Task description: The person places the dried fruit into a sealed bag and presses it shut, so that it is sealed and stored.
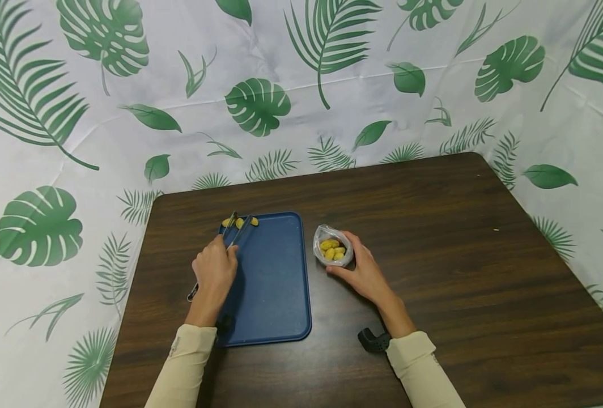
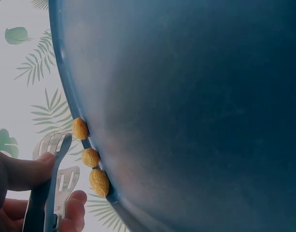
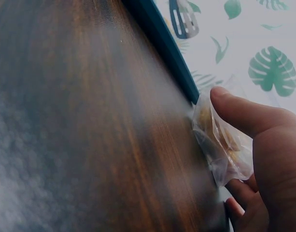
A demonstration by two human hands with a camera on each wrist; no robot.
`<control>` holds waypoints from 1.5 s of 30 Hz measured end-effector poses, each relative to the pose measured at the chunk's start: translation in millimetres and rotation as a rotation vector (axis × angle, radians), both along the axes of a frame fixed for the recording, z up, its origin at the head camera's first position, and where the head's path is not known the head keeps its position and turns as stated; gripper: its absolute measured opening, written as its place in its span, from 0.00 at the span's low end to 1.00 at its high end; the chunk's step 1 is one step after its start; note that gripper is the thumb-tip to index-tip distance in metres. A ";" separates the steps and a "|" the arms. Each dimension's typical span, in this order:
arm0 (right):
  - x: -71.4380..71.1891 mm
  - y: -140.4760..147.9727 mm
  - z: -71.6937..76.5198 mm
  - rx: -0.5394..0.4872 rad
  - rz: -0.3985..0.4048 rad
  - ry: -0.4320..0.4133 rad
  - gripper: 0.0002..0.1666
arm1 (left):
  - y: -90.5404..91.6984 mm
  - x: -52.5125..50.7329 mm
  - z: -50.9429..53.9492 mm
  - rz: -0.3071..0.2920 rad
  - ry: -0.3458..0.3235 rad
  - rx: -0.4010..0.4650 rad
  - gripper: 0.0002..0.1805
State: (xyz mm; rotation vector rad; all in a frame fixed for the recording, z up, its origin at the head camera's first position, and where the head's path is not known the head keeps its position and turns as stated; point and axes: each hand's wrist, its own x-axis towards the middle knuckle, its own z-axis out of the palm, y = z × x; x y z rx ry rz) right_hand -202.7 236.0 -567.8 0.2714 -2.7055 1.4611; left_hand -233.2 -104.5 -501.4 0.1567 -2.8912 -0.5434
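Observation:
My left hand (image 1: 215,269) holds metal tongs (image 2: 39,203) with dark sides and slotted ends, spread apart over the far left part of a blue tray (image 1: 268,283). Three yellow, wrinkled oval pieces (image 2: 90,157) lie in a row along the tray's far edge, close to the tong ends; the left wrist view shows nothing between those ends. Right of the tray, my right hand (image 1: 365,275) grips a clear plastic bag (image 3: 220,150), thumb on the near side and fingers around the far side. Several similar yellow pieces (image 1: 331,249) show through its open mouth.
The dark wooden table (image 1: 434,238) extends right of the bag and in front of the tray. A white cloth with green leaves (image 1: 332,130) hangs behind and beside it. A black wrist strap (image 1: 374,340) sits at my right wrist. A small pale speck (image 1: 496,229) lies at the right.

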 end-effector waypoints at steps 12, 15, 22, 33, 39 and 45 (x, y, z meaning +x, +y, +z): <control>0.6 -0.2 0.2 0.001 -0.002 -0.003 0.55 | -4.0 -9.4 -2.1 0.007 -0.050 -0.017 0.23; 0.5 -0.2 -0.3 0.007 -0.003 -0.002 0.55 | -4.7 -11.2 -3.7 0.009 -0.053 -0.014 0.21; -0.1 -0.5 -0.5 0.000 -0.003 -0.001 0.55 | -5.0 -13.0 -5.6 -0.001 -0.053 -0.033 0.18; 0.3 -0.2 -0.7 0.005 -0.003 -0.001 0.56 | -8.5 -13.3 -7.6 0.006 -0.058 -0.033 0.21; 0.0 -0.4 -1.1 0.000 -0.001 0.019 0.55 | -9.3 -8.2 -3.0 0.001 -0.038 -0.012 0.20; 0.0 -0.2 -0.4 -0.005 0.001 0.027 0.54 | -10.4 -2.0 3.5 -0.005 -0.015 0.008 0.19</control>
